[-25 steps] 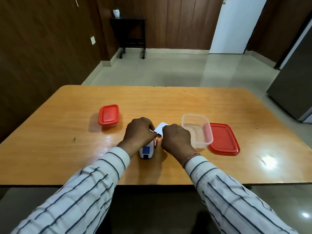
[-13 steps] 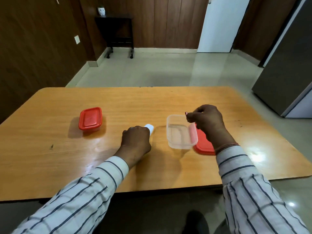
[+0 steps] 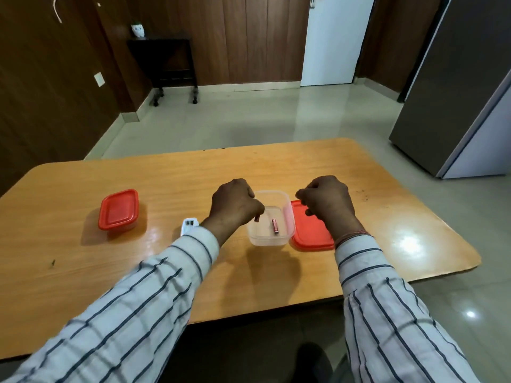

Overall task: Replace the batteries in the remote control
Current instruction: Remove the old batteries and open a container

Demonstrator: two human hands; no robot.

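Clear plastic takes the old cells, I judge: the open tub (image 3: 269, 240) stands between my hands so each drop is short. My left hand (image 3: 235, 207) hangs over its near-left corner. Its fingertips pinch the held battery (image 3: 257, 218), whose tip pokes out below them, probably to go down beside the loose battery (image 3: 275, 226) on the tub floor. My right hand (image 3: 327, 201) hovers above the loose red lid (image 3: 309, 233) that touches the tub's right wall. Its fingers are curled in, with nothing showing in them. The remote control (image 3: 189, 225) lies on the tabletop (image 3: 401, 217) just left of my left wrist, half hidden by the sleeve, with dark slots showing at its far end. The closed box (image 3: 119, 210) sits well to the left, perhaps holding fresh cells. I count two batteries, two containers, two red lids and one remote.
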